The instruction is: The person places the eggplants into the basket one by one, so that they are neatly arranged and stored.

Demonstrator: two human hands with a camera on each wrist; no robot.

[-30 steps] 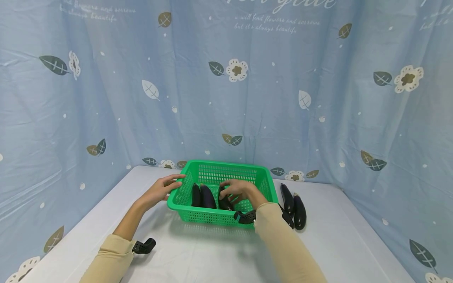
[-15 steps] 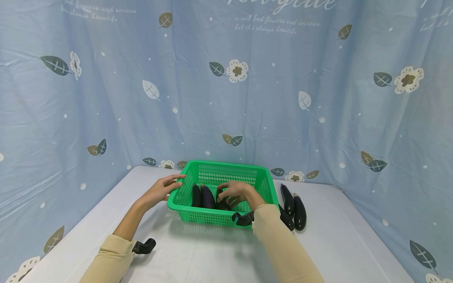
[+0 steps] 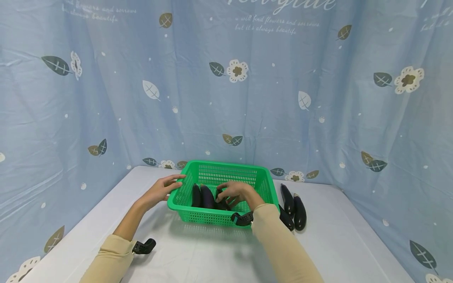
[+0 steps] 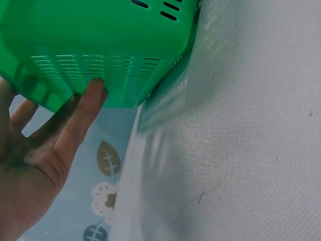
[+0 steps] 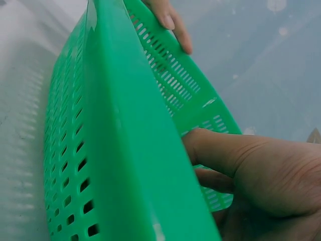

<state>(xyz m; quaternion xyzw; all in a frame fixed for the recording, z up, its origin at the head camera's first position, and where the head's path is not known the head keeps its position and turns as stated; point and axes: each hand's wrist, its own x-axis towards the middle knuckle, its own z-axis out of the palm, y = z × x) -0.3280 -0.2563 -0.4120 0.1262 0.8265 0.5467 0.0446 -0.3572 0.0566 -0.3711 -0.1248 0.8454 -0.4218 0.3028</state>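
A green plastic basket [image 3: 209, 214] with slotted walls stands on the table. My left hand [image 3: 161, 191] holds its left rim; in the left wrist view some fingers [image 4: 86, 113] touch the outer wall from below. Inside the basket, my right hand [image 3: 236, 192] grips a dark eggplant [image 3: 222, 205], partly covered by the fingers. Just left of it lie two more eggplants, one broad [image 3: 207, 197] and one slim [image 3: 196, 195], side by side. In the right wrist view the basket wall hides my right fingertips and the eggplant.
Several eggplants lie on the white table [image 3: 339, 232] right of the basket: one [image 3: 299, 212] outermost, another [image 3: 287, 199] beside it, and one [image 3: 286, 219] against the basket's corner. A blue patterned curtain [image 3: 191, 110] hangs behind and at both sides.
My right hand has shifted slightly left inside the basket with the eggplant, bringing it up close to the other two. The left hand and the basket have stayed in place.
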